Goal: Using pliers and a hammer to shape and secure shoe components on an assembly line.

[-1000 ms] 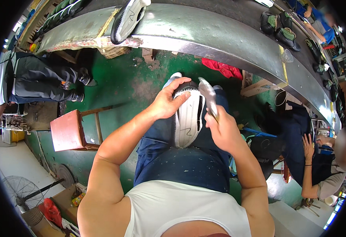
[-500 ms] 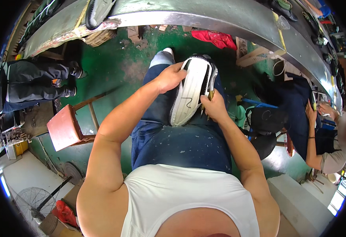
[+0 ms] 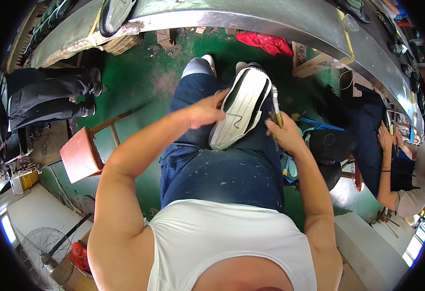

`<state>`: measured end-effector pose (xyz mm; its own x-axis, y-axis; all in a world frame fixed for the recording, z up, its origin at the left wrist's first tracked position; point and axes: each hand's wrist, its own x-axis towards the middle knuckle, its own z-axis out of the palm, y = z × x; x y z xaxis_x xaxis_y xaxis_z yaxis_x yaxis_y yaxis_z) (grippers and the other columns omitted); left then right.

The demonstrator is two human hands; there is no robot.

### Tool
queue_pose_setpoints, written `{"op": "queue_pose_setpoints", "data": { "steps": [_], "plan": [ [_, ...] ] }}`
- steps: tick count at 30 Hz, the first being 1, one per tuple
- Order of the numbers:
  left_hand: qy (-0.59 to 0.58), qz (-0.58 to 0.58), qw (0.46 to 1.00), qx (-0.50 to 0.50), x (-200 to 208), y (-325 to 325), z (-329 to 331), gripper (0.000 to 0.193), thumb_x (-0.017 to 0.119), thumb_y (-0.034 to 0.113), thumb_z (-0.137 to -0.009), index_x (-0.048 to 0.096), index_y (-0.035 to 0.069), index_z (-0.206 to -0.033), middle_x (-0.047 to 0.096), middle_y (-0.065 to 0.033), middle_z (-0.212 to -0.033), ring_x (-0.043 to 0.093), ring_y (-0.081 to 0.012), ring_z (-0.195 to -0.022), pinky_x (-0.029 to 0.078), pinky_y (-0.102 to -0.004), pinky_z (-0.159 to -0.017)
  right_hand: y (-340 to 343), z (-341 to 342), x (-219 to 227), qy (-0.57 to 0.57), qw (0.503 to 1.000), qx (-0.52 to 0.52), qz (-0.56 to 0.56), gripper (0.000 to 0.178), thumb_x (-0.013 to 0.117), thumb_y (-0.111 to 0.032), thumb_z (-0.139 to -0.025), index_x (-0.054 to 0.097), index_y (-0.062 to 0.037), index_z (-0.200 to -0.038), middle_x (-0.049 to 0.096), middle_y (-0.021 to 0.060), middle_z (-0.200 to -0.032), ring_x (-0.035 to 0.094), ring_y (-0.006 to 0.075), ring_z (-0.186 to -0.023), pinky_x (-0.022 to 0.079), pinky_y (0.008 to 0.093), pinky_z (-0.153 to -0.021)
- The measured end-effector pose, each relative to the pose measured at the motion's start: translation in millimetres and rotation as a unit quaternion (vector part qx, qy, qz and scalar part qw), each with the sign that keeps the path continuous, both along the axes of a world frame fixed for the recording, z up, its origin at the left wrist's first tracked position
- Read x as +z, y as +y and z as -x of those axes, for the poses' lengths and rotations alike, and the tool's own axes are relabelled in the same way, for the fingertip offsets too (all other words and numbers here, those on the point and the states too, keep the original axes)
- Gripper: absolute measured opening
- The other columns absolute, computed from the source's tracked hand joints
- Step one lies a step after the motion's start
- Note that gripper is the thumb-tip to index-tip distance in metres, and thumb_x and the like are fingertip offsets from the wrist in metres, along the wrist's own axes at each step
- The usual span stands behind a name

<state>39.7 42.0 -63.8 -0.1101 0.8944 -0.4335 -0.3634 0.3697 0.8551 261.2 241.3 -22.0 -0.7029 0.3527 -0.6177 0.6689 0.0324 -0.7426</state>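
A shoe (image 3: 241,109) rests tilted on my lap with its white underside up, a dark upper edge around the rim. On the white surface is a thin dark hooked line, drawn or lying there. My left hand (image 3: 207,110) grips the shoe's left side, thumb on the white face and fingers underneath. Off the shoe's right edge, my right hand (image 3: 285,132) is closed on a pair of pliers (image 3: 275,104) with a bright metal head and brass-coloured handles. The pliers' head is close to the rim; a gap shows between hand and shoe.
Ahead runs a long metal-edged bench (image 3: 198,18) with another shoe (image 3: 115,14) on it. A reddish stool (image 3: 80,154) stands left, a fan (image 3: 42,250) behind it. A person (image 3: 52,94) stands left; another person (image 3: 406,186) works at the right. Red cloth (image 3: 265,43) lies under the bench.
The pliers and my right hand have moved right, away from the shoe's edge. The shoe has tilted its far end to the right, and my left hand has slid nearer along its side.
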Motion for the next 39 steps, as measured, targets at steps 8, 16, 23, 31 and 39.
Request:
{"op": "queue_pose_setpoints", "data": {
  "steps": [8, 16, 23, 31, 39],
  "plan": [
    [0.162, 0.048, 0.986, 0.0, 3.2, -25.0, -36.3, 0.1, 0.065, 0.0, -0.078, 0.008, 0.001, -0.16, 0.035, -0.0212, -0.156, 0.035, -0.0238, -0.144, 0.027, -0.0312, -0.118, -18.0, -19.4, 29.9, 0.159, 0.902, 0.288, -0.278, 0.051, 0.065, -0.013, -0.088, 0.052, 0.0061, -0.134, 0.065, 0.0224, -0.111, 0.063, 0.0393, -0.104, 0.051, 0.0455, -0.091],
    [-0.246, 0.004, 0.951, 0.188, 4.2, -17.5, -45.6, 0.075, 0.052, 0.023, -0.099, 0.013, 0.001, -0.16, 0.03, -0.0157, -0.161, 0.032, -0.0249, -0.147, 0.026, -0.0337, -0.119, -27.9, 36.1, 77.9, -0.057, 0.816, 0.49, -0.302, 0.032, 0.067, -0.016, -0.086, 0.058, 0.0071, -0.106, 0.067, 0.026, -0.098, 0.067, 0.0398, -0.092, 0.053, 0.0483, -0.081],
    [0.167, 0.153, 0.938, 0.262, -18.4, 8.7, -55.5, 0.058, 0.031, 0.043, -0.108, 0.05, 0.001, -0.144, 0.059, -0.022, -0.137, 0.057, -0.0353, -0.127, 0.042, -0.0382, -0.108, -52.3, 5.5, 13.3, 0.102, 0.924, 0.278, -0.241, 0.033, 0.063, -0.02, -0.091, 0.057, 0.0035, -0.114, 0.066, 0.028, -0.1, 0.064, 0.0463, -0.094, 0.051, 0.0507, -0.084],
    [0.366, 0.093, 0.905, 0.195, -25.9, 5.9, -57.6, 0.05, 0.036, 0.034, -0.107, 0.052, -0.001, -0.14, 0.062, -0.0264, -0.127, 0.057, -0.0433, -0.121, 0.045, -0.0445, -0.105, -14.3, 12.5, 24.2, 0.106, 0.868, 0.291, -0.389, 0.049, 0.066, -0.011, -0.089, 0.047, 0.0105, -0.13, 0.059, 0.0277, -0.12, 0.06, 0.0428, -0.11, 0.049, 0.0472, -0.094],
    [0.547, -0.001, 0.835, -0.061, 3.9, 14.2, -43.9, 0.054, 0.045, 0.025, -0.104, 0.033, 0.022, -0.156, 0.02, -0.0225, -0.162, 0.052, -0.0443, -0.129, 0.047, -0.044, -0.107, -5.3, -4.4, -13.8, 0.096, 0.909, 0.191, -0.357, 0.027, 0.063, -0.012, -0.092, 0.055, 0.0001, -0.114, 0.064, 0.0223, -0.098, 0.064, 0.0439, -0.089, 0.052, 0.0504, -0.076]
  ]
}}
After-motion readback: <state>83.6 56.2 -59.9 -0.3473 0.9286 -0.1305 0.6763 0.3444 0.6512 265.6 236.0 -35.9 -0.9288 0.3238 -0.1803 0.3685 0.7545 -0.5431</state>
